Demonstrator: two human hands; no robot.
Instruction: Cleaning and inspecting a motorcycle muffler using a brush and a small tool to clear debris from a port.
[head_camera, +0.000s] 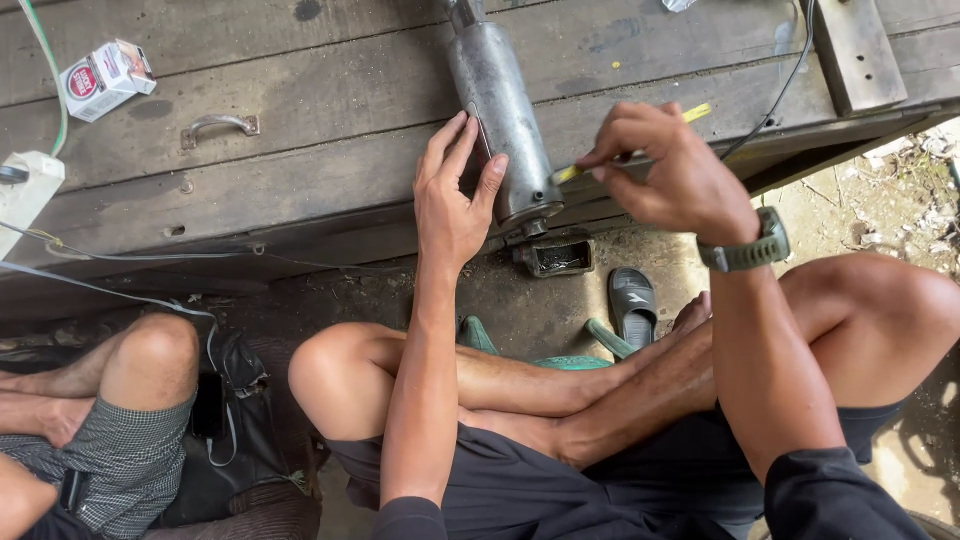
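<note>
Crossed under me are my bare legs (560, 390) in dark shorts, nearest of all. My left hand (455, 195) lies flat and open against the left flank of the pipe (503, 110), fingers spread upward along it and thumb touching the metal near its lower end; it presses, it does not clasp. My right hand (665, 170) is pinched shut on a thin yellow stick (625, 160), thumb and fingers closed over its middle, a watch (748, 250) on that wrist. One yellow end shows beyond my knuckles, the other points at the lower right edge of the pipe and seems to touch it, though I cannot tell for sure.

That grey pipe lies lengthwise on the plank bench (330, 130), narrow end far from me, fat end hanging over the near edge. Just below that end a small dark tray (560, 257) sits on the ground, with a black sandal (632, 305) beside it and a green sandal (530, 350) by my shin. A black cable (775, 105) runs down the bench behind my right hand.

Further left on the planks are a metal handle (220, 125), a small red and white box (105, 78) and a white block (25, 195) at the edge. Another person's knee (150, 355) is at my lower left.
</note>
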